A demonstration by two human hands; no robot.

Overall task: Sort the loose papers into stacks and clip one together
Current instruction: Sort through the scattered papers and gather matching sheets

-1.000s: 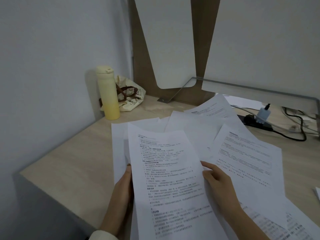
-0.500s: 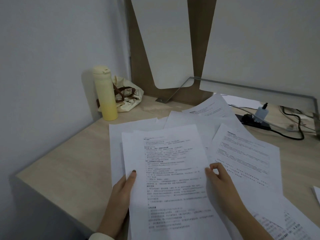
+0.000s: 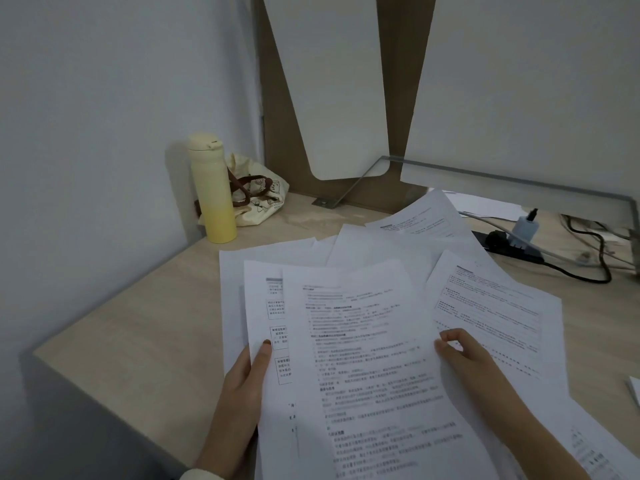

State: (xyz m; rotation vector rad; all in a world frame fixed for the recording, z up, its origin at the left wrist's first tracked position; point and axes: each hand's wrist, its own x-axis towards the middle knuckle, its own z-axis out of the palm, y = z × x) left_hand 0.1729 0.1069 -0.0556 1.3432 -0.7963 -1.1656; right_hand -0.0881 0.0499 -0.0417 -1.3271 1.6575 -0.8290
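Note:
Two printed sheets are held above the desk. The top sheet (image 3: 367, 358) is full of text, and my right hand (image 3: 474, 372) pinches its right edge. Under it, shifted left, lies a second sheet (image 3: 266, 306) with boxed text; my left hand (image 3: 242, 393) grips its left edge with the thumb on top. More loose papers (image 3: 491, 306) lie fanned over the wooden desk (image 3: 145, 323) behind and to the right. No clip is visible.
A yellow bottle (image 3: 213, 192) and a cream cloth bag (image 3: 258, 199) stand in the back left corner by the wall. A power strip with a plugged charger (image 3: 523, 233) and cables lies at the back right. A grey metal shelf frame (image 3: 519, 188) spans the back.
The top sheet has slid to the right, uncovering the boxed-text sheet under it. My left thumb now rests on that lower sheet. The view has shifted slightly.

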